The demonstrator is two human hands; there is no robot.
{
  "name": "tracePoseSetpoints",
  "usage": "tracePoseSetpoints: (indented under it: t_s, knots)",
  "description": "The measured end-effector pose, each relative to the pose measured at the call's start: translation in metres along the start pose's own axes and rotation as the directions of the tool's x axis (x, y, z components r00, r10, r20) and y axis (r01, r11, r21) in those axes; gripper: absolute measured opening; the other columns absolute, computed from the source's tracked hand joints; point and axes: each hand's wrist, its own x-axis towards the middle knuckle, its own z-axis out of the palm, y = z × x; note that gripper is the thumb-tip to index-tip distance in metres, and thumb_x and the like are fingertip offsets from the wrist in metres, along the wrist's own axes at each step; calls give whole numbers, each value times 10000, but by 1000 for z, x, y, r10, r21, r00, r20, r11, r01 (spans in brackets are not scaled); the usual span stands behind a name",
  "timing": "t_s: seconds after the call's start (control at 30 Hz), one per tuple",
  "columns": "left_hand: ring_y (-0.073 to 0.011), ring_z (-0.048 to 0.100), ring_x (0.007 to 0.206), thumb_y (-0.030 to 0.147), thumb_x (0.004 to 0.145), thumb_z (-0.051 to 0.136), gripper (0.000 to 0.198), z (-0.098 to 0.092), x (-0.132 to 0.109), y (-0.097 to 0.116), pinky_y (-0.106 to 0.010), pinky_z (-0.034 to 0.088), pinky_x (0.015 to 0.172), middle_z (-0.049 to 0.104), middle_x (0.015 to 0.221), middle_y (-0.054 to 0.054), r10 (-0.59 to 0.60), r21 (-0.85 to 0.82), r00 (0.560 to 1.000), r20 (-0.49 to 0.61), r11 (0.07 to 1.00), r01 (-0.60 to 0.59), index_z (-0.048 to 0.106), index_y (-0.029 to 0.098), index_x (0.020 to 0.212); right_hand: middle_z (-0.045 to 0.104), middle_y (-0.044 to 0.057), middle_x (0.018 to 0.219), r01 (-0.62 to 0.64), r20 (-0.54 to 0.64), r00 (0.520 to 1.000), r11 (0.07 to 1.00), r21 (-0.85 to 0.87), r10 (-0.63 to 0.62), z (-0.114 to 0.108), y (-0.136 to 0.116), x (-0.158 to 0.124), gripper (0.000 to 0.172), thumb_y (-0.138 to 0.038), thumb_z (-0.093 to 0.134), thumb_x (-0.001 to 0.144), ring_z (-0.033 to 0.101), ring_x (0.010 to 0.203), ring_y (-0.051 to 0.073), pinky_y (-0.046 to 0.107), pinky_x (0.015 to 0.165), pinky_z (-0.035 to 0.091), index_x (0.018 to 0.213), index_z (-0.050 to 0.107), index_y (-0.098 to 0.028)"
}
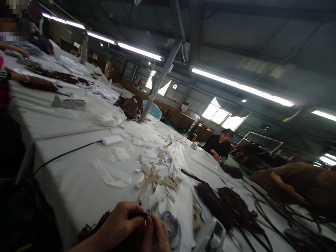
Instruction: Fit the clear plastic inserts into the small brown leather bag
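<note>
At the bottom edge of the view my left hand [119, 222] and my right hand [156, 234] are close together, fingers pinched on a dark brown leather piece [90, 229] that lies at the table's near edge. The pinch meets at a thin dark strap end between my thumbs. Just beyond my hands lie tan paper strips [154, 176] and white paper scraps [115, 173] on the white table cover [68, 175]. Most of the leather piece is hidden under my hands.
Dark brown tassels and straps [228, 206] lie right of my hands. A white power adapter [112, 140] with a black cable sits farther up the table. A person in black [219, 145] works at the far side; other people's arms [15, 75] reach in at left.
</note>
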Motion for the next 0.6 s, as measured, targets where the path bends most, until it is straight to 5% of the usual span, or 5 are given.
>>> tracePoseSetpoints:
  t_s: [0.17, 0.33, 0.5, 0.6]
  knots:
    - [-82, 456, 457, 231, 663, 704, 160, -3, 4, -5, -205, 314, 462, 662, 608, -2, -101, -261, 993, 56, 959, 112, 710, 118, 776, 680, 18, 732, 75, -30, 997, 997, 3, -75, 0, 4, 3, 297, -410, 509, 954, 644, 661, 122, 203, 643, 463, 845, 693, -204]
    - [-52, 397, 430, 277, 651, 764, 211, 4, 5, -17, -188, 260, 449, 595, 557, 25, -159, -528, 986, 41, 835, 156, 635, 132, 731, 689, 42, 720, 145, -51, 988, 988, -57, -148, 10, 0, -5, 291, -369, 487, 968, 658, 649, 151, 239, 626, 481, 845, 689, -199]
    - [-84, 437, 505, 333, 697, 748, 244, 8, 9, -24, -202, 341, 501, 558, 574, 40, -72, -437, 990, -123, 899, 11, 589, 148, 710, 699, 49, 731, 305, -47, 949, 944, -128, -313, 18, -11, -10, 190, -240, 516, 957, 667, 679, 173, 274, 676, 490, 868, 680, -207]
    - [-160, 589, 705, 288, 773, 650, 132, -1, 10, -15, -240, 446, 666, 650, 724, -6, 41, -198, 998, -41, 979, -49, 632, 159, 798, 684, 53, 725, 268, -32, 961, 957, -107, -273, 17, -5, -3, 203, -263, 505, 963, 655, 650, 166, 267, 632, 485, 867, 669, -193]
